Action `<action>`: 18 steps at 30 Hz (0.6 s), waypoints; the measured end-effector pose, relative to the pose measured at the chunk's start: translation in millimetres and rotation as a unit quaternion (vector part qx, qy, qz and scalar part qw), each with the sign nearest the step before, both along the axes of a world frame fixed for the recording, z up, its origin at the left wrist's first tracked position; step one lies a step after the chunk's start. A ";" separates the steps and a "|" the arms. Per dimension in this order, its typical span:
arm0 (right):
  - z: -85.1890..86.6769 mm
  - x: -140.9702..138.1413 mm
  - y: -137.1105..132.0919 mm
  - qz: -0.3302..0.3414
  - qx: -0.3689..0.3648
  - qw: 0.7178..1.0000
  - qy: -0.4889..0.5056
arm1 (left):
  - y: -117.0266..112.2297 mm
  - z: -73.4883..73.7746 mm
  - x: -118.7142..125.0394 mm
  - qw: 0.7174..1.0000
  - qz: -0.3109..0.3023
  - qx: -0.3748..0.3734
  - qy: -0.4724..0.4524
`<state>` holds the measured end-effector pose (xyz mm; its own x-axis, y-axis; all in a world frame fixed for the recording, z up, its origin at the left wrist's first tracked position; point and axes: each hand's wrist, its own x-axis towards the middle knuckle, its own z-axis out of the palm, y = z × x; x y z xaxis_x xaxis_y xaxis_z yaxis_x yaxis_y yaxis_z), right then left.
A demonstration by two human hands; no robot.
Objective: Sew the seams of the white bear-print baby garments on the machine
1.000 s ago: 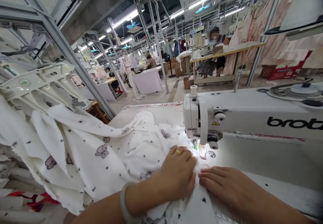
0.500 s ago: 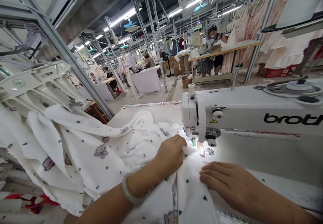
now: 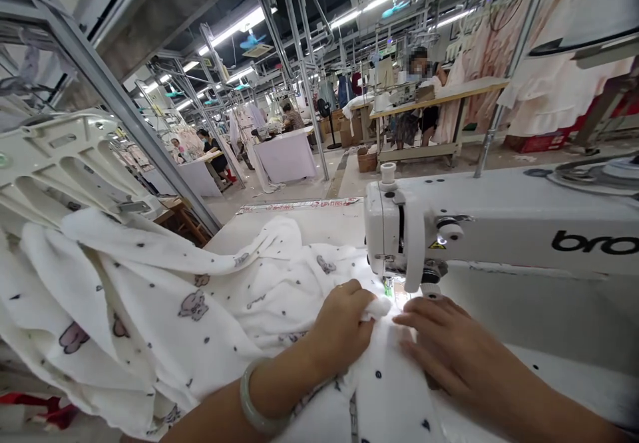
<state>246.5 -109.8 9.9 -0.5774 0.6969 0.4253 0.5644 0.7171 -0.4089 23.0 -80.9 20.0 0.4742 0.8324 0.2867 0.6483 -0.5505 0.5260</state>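
White fleecy fabric printed with small animals and dark specks spreads over the table, running under the needle area of a sewing machine. My left hand, with a pale bangle at the wrist, pinches a fold of this fabric just left of the lit presser foot. Close to the foot on the other side, my right hand lies palm down, fingers stretched out over the fabric's right edge. The fingertips of both hands are a short way apart. The needle itself is too small to make out.
A white plastic rack stands at the left, with more of the printed fabric hanging by it. A metal post slants up beside it. Beyond the table, a person sits at another workbench; pink garments hang behind.
My right hand has moved forward and up, nearer the presser foot. My left hand still grips the fold, which now bunches out past the fingers. The view has shifted slightly.
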 end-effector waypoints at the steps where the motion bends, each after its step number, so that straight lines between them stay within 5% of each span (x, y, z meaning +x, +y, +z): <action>1: -4.2 0.0 2.3 -0.027 -0.014 0.999 -0.011 | 0.0 0.4 0.0 1.000 -0.004 0.005 0.005; 8: -5.6 1.4 6.2 -0.031 -0.113 0.991 -0.070 | -3.2 6.8 3.5 0.999 -0.030 0.019 -0.013; 13: 1.0 7.7 7.2 -0.012 -0.049 0.996 -0.071 | -0.7 5.9 4.0 0.993 -0.076 0.028 -0.082; 18: 8.4 14.2 8.5 0.064 0.010 0.995 -0.074 | 2.2 2.1 -1.4 0.987 -0.148 0.040 0.039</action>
<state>260.7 -101.3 18.3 -0.7189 0.6057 0.3411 0.5207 0.7943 -0.3131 21.6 -78.7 22.0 0.7164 0.6301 0.2994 0.4894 -0.7598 0.4280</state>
